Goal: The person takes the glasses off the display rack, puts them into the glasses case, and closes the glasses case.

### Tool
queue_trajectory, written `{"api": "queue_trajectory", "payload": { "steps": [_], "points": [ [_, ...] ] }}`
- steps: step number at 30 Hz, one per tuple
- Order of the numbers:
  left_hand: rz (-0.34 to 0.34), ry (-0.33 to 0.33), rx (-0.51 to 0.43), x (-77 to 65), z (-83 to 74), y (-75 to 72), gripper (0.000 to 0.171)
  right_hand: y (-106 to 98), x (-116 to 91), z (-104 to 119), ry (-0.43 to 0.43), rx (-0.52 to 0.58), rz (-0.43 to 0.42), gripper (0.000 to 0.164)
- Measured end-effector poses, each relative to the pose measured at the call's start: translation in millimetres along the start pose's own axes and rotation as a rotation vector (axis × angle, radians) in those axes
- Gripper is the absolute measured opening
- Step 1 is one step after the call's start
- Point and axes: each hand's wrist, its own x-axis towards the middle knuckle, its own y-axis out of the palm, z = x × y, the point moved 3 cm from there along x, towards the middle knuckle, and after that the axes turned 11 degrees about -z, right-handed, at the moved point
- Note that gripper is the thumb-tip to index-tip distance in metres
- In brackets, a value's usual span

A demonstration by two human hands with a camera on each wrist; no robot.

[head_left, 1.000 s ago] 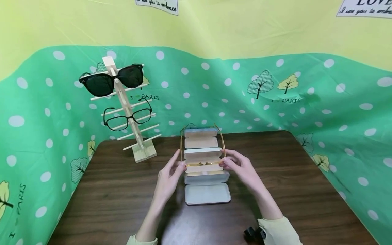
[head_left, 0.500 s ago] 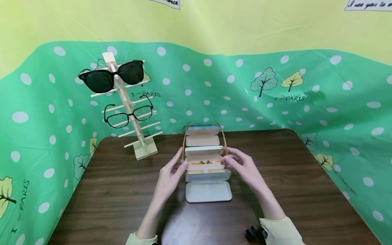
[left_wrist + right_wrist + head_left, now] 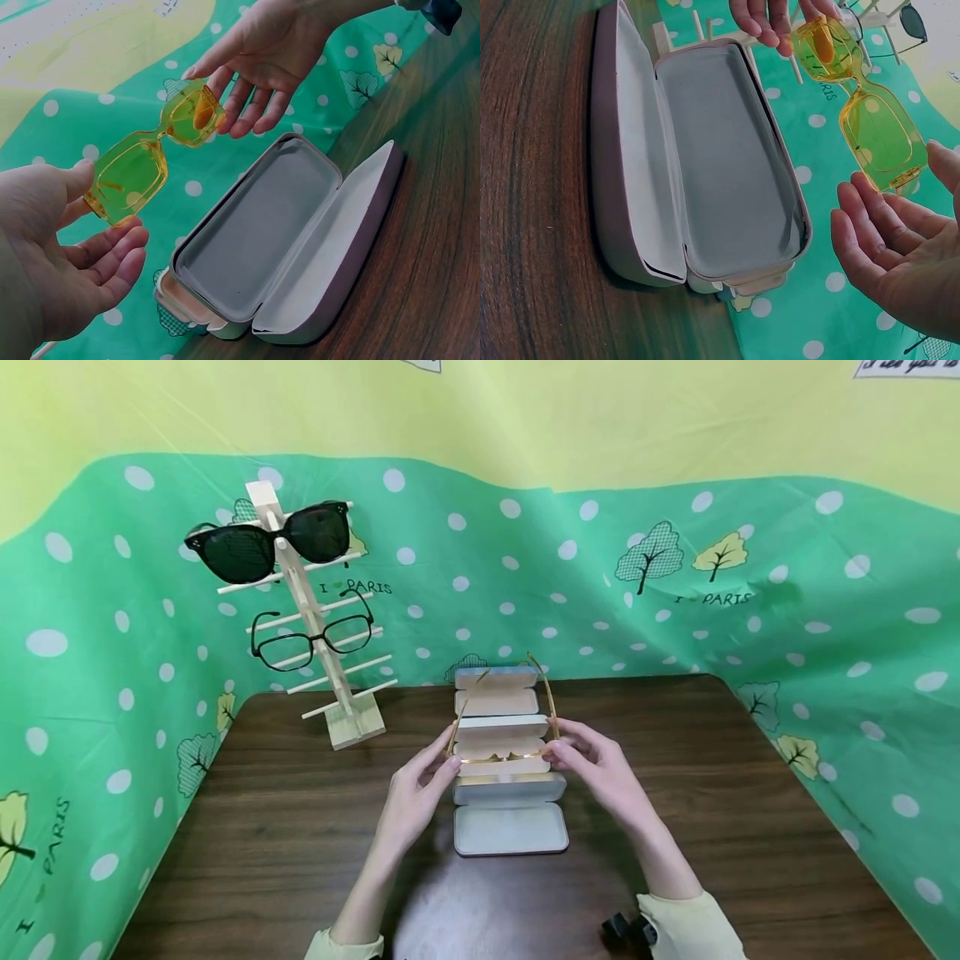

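Yellow see-through sunglasses (image 3: pixel 139 176) are held level above a row of opened glasses cases, their arms pointing away from me. My left hand (image 3: pixel 414 789) pinches their left corner between thumb and fingers. At the right corner, the thumb and fingers of my right hand (image 3: pixel 596 770) pinch the frame. The left arm of the sunglasses (image 3: pixel 462 710) slants inward, while the right arm (image 3: pixel 549 697) stays spread. Nearest me lies the open front case (image 3: pixel 510 831), with a grey lining. Behind it are an open middle case (image 3: pixel 501 724) and an open back case (image 3: pixel 495 702).
A wooden display stand (image 3: pixel 302 583) rises at the back left of the brown table (image 3: pixel 247 843). Black sunglasses (image 3: pixel 240 556) and black-framed glasses (image 3: pixel 285 652) hang on it. Green dotted cloth (image 3: pixel 570 585) borders the table. A black object (image 3: pixel 628 933) sits at my right cuff.
The left arm of the yellow sunglasses has swung inward, its tip moving right. Both hands keep their pinch on the frame. The head view has tilted slightly down.
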Motion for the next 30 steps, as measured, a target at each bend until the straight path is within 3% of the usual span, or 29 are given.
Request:
{"api": "queue_trajectory", "payload": {
  "steps": [17,23,30],
  "points": [
    [-0.019,-0.003,0.004,-3.8,-2.1,1.1,0.041,1.5,-2.9,-3.2,0.01,-0.038,0.008,0.056],
    [-0.032,0.021,0.039,-4.1,-4.4,1.1,0.037,1.7,-2.6,-4.0,-0.004,-0.005,0.006,0.06],
    [-0.039,-0.006,0.04,-5.6,-4.2,0.9,0.033,2.0,-2.4,-5.2,-0.018,0.023,0.002,0.064]
  ]
}}
